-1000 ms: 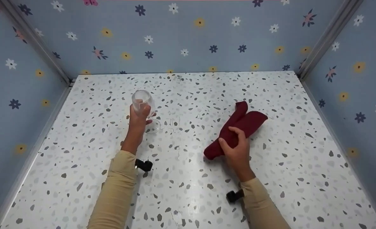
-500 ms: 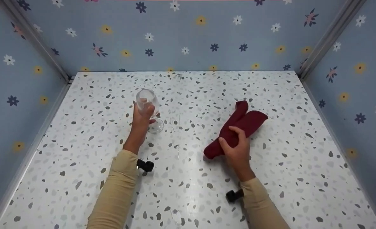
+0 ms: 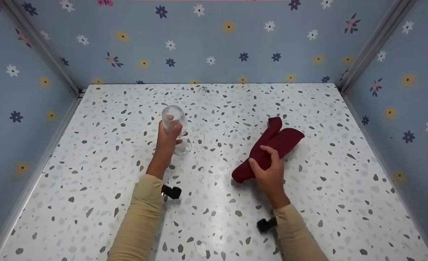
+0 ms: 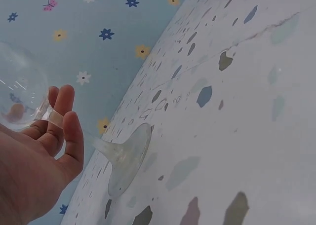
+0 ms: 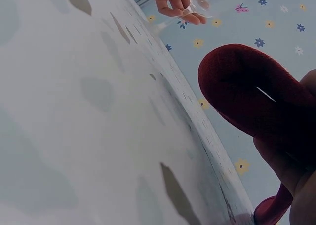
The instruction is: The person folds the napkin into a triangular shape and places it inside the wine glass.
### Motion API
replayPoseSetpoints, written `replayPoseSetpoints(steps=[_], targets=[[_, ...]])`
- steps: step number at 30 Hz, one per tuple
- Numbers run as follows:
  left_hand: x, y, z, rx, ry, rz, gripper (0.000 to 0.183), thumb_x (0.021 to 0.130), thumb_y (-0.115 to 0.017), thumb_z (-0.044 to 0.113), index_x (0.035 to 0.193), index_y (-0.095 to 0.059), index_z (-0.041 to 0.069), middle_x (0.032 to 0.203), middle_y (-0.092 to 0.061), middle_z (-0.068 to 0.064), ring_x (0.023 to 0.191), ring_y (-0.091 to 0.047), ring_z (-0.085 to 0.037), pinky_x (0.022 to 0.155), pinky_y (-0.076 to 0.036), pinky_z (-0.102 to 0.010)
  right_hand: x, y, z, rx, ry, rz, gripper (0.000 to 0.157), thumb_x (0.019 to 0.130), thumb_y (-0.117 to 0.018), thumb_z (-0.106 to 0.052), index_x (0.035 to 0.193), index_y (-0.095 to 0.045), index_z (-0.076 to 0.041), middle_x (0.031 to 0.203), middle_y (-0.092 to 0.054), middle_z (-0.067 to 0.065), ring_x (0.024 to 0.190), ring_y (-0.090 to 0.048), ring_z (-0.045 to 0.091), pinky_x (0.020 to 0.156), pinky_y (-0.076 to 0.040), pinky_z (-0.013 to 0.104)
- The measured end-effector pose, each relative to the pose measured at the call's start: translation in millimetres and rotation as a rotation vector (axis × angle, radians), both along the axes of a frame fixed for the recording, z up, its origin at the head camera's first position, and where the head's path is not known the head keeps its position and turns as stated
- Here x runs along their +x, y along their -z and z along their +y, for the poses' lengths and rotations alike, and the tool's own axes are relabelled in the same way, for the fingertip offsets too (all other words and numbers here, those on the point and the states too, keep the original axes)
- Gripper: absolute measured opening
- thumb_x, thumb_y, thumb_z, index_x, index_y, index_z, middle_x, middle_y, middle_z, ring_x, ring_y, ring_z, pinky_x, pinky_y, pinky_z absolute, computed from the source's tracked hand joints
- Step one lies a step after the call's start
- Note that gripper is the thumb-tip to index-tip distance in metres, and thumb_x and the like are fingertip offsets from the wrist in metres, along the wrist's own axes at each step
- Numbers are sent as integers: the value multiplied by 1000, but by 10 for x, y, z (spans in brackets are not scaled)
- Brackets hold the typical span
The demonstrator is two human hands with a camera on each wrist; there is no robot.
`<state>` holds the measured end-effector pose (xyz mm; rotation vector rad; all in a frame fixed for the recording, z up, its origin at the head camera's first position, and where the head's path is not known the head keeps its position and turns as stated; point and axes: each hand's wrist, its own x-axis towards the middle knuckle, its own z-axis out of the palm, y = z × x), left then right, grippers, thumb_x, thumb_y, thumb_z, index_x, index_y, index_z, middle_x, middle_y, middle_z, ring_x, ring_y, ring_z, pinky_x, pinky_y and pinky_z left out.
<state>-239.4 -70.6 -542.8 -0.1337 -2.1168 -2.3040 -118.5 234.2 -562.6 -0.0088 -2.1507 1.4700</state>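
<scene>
In the head view my left hand (image 3: 168, 139) grips a clear stemmed wine glass (image 3: 173, 113) by the lower bowl and stem. The left wrist view shows fingers curled about the stem, with the round foot (image 4: 129, 161) below them, close to the tabletop. The glass stands upright, its mouth facing up. To the right, my right hand (image 3: 271, 174) holds a folded dark red cloth (image 3: 268, 148), thumb and forefinger spread over its top. In the right wrist view a thick rounded fold of the cloth (image 5: 242, 82) hides part of that hand.
The table (image 3: 214, 203) has a white speckled top. Blue flowered panels (image 3: 214, 40) rise at its back and both sides, with metal posts at the corners. A small black camera (image 3: 172, 192) sits on the left wrist, another camera (image 3: 264, 225) on the right.
My left hand has carried the wine glass a little to the right, toward the middle of the table. The right hand and the red cloth stay where they were.
</scene>
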Motion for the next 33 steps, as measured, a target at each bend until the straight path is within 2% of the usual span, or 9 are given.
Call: replayPoseSetpoints(steps=[3,7,16,22,26,29,33], targets=[[14,14,29,16,1,-11,118,69,-69,81,152,-24,12,139,-46,-17,113,-60,-38,92,-44,-52,5,-1,-9,-2,-1,0,48,86,-80,-13,128,-60,-11,129,-51,14,115,-48,25,93,-42,41],[31,22,71,29,6,-14,118,69,-69,81,153,-24,12,138,-46,-18,115,-59,-41,92,-43,-51,-1,-1,-8,-3,2,-5,47,86,-80,-14,128,-60,-13,128,-51,14,114,-48,24,93,-42,40],[79,9,180,7,10,-8,106,76,-66,77,151,-26,15,138,-46,-12,112,-60,-31,91,-45,-47,8,-5,-3,-3,1,-21,46,87,-80,-16,129,-59,-14,131,-50,13,117,-47,25,94,-43,43],[110,12,250,15,38,-20,87,88,-63,58,154,-24,16,140,-46,-13,119,-55,-35,91,-44,-45,19,-16,-9,-3,-4,-13,46,87,-79,-15,129,-59,-12,130,-49,14,118,-46,25,93,-42,42],[135,1,307,3,39,-34,78,91,-61,50,152,-27,16,142,-42,-12,121,-51,-31,91,-45,-45,16,-20,-10,4,1,-7,46,86,-80,-14,128,-60,-10,129,-49,15,117,-46,25,94,-41,41],[143,9,337,-1,39,-34,81,89,-64,56,150,-30,16,142,-42,-14,120,-51,-30,90,-45,-45,17,-21,-10,4,3,-5,46,86,-80,-13,127,-60,-9,129,-49,16,117,-47,26,93,-41,42],[152,23,372,13,55,-30,104,75,-68,76,150,-30,15,143,-40,-16,121,-51,-34,91,-44,-47,18,-20,-11,2,8,-3,44,86,-79,-14,127,-61,-10,128,-49,16,116,-47,26,93,-42,43]])
